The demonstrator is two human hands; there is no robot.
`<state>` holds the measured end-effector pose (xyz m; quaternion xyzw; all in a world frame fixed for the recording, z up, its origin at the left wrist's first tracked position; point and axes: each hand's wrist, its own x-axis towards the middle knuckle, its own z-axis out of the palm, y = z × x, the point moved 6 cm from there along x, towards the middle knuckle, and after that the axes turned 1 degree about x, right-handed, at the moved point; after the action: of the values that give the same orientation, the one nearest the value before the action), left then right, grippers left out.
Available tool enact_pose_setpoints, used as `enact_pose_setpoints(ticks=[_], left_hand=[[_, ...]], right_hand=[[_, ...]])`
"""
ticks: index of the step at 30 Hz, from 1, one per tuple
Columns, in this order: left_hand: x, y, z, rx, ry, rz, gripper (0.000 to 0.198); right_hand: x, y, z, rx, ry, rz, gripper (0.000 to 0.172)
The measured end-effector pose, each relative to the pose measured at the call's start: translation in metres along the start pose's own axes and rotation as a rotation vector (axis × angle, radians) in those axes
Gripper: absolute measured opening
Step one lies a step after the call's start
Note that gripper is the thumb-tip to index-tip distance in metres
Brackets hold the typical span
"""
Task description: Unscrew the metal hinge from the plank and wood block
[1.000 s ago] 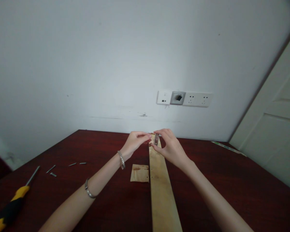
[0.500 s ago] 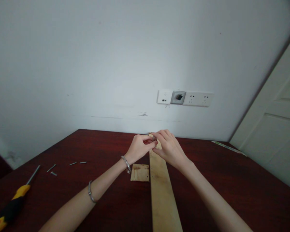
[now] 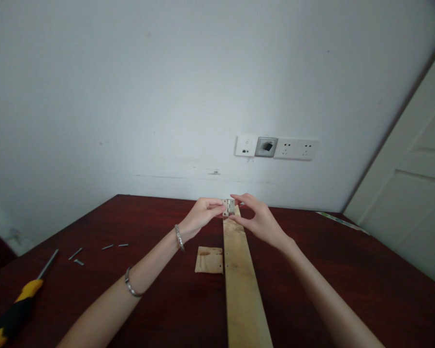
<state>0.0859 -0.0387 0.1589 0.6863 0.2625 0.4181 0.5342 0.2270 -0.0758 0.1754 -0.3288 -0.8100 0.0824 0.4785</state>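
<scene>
Above the far end of a long wooden board (image 3: 242,270) I hold a small silver metal hinge (image 3: 228,207), its leaves spread flat and facing me. My left hand (image 3: 202,216) pinches the hinge's left leaf between thumb and fingers. The thumb and index finger of my right hand (image 3: 261,217) sit at the lower and upper edges of its right side. Left of the board lies a small square wooden piece (image 3: 209,260), close beside it, with a dark stain and small holes.
A yellow-and-black screwdriver (image 3: 20,307) lies at the left on the dark red table (image 3: 159,309). Several screws (image 3: 76,253) are scattered near its tip. Behind the table stands a white wall with a socket panel (image 3: 275,147). A thin printed strip (image 3: 342,223) lies at the back right.
The hinge, earlier mostly covered by my fingers, now shows its flat face. My left hand has shifted slightly left, and my right hand's fingers have spread apart around the hinge.
</scene>
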Motion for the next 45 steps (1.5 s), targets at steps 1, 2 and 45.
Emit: enact_pose_setpoints(ticks=[1, 2, 45], left_hand=[[0.0, 0.0, -0.001, -0.004, 0.0, -0.004, 0.024], [0.0, 0.001, -0.001, -0.002, 0.0, -0.003, 0.025], [0.003, -0.015, -0.009, -0.128, 0.17, 0.049, 0.027]], right_hand=[[0.0, 0.004, 0.0, 0.078, 0.005, 0.049, 0.039], [0.0, 0.007, 0.001, 0.155, 0.009, 0.104, 0.034], [-0.002, -0.009, -0.005, 0.07, 0.215, 0.337, 0.029]])
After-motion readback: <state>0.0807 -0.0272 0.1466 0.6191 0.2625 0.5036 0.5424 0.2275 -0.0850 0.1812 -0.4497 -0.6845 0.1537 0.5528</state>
